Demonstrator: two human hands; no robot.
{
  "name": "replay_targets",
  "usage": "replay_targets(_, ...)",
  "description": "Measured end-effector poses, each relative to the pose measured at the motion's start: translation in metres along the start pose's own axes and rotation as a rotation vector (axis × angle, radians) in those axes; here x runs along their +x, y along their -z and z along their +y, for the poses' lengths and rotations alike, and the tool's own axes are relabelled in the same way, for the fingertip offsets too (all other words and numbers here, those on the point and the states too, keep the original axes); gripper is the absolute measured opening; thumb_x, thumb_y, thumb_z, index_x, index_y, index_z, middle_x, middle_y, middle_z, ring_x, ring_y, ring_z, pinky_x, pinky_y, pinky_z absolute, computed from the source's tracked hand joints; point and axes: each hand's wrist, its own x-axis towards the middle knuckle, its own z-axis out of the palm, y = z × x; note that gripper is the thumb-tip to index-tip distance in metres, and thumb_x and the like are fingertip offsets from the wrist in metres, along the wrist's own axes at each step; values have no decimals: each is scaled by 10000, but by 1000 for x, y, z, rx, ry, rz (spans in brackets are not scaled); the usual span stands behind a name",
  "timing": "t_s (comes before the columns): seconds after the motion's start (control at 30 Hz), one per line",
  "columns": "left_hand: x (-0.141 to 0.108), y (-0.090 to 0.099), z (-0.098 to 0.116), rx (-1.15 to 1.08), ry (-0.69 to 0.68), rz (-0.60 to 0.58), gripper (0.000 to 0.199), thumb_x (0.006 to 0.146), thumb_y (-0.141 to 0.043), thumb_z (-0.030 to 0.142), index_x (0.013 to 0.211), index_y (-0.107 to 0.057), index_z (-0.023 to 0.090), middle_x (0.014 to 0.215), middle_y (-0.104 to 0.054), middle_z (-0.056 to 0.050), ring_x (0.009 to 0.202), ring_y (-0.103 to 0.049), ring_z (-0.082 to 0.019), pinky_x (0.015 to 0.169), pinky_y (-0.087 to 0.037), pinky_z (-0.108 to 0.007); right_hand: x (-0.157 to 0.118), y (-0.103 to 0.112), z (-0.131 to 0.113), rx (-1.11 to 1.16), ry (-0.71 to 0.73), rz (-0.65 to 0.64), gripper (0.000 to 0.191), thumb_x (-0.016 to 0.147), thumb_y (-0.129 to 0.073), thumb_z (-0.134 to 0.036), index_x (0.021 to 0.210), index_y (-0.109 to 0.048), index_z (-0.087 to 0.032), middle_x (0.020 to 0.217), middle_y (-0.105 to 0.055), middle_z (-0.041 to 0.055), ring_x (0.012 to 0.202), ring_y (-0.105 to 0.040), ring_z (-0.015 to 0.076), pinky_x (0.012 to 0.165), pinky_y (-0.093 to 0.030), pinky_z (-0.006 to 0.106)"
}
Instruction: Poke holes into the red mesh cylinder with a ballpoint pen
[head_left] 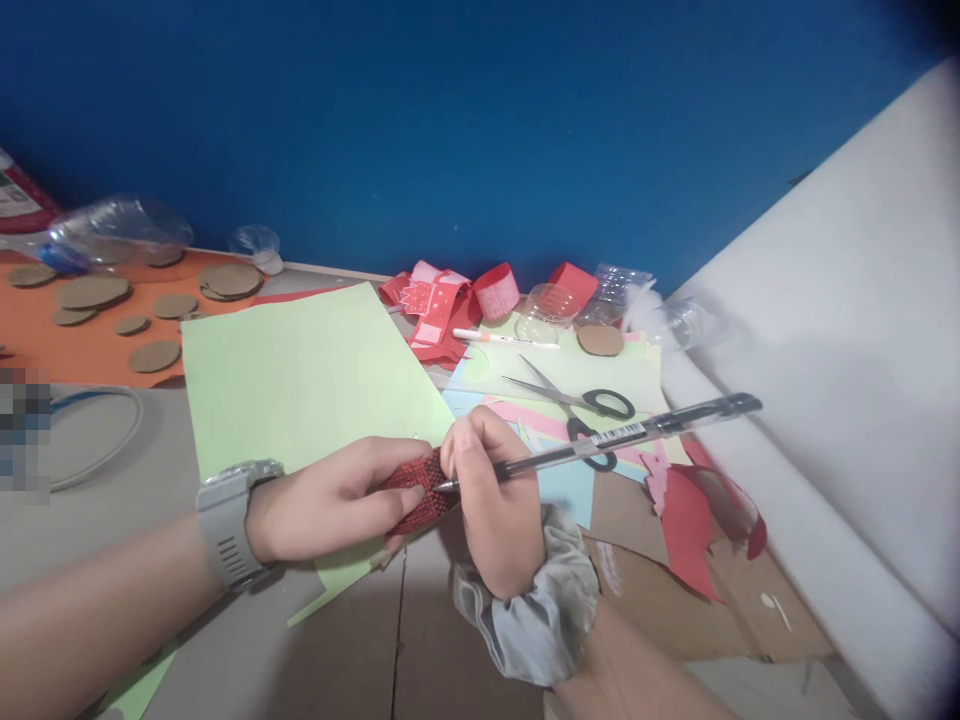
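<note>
My left hand (345, 500), with a grey watch at the wrist, holds a red and black patterned piece (421, 492) between thumb and fingers. This piece lies over the lower right part of a light green sheet (300, 370). Closed around a black-capped clear pen (570, 450), my right hand (495, 500) wears a grey scrunchie at the wrist. The pen's tip touches or nearly touches the patterned piece, beside my left thumb. Some of the piece is hidden behind my right fingers.
Scissors (574, 405) lie open on coloured paper at right, near a white marker (502, 338). Red paper strips (435, 305) and plastic cups sit by the blue wall. Cardboard discs (94, 292) and a plastic bottle (124, 228) rest on orange paper at left. Cardboard (690, 610) lies lower right.
</note>
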Motion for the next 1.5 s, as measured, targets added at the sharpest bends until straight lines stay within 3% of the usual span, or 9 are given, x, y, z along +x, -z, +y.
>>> replay_targets(0.97,0,0,0,4,-2,4,86,936,-490,153,856,-515,175,670,-548,26,607,-507,-143,643,-463,-265,0,-1,0,-12,-11,-20,364,988,-492,-234,649,-361,-230,603,-336,-57,563,-323,110,521,-311,249)
replay_targets(1.27,-1,0,-4,-13,-6,-5,151,989,-495,237,844,-484,192,679,-544,25,598,-495,-141,616,-458,-258,1,-1,-1,22,-45,24,368,990,-492,-269,649,-360,-231,601,-369,-48,569,-345,115,530,-327,252)
replay_targets(1.5,1,0,0,19,-1,5,122,943,-519,200,823,-496,194,664,-552,27,606,-514,-142,632,-472,-255,1,-2,0,2,-29,-5,342,990,-476,-231,662,-381,-229,613,-353,-51,574,-333,114,534,-330,246)
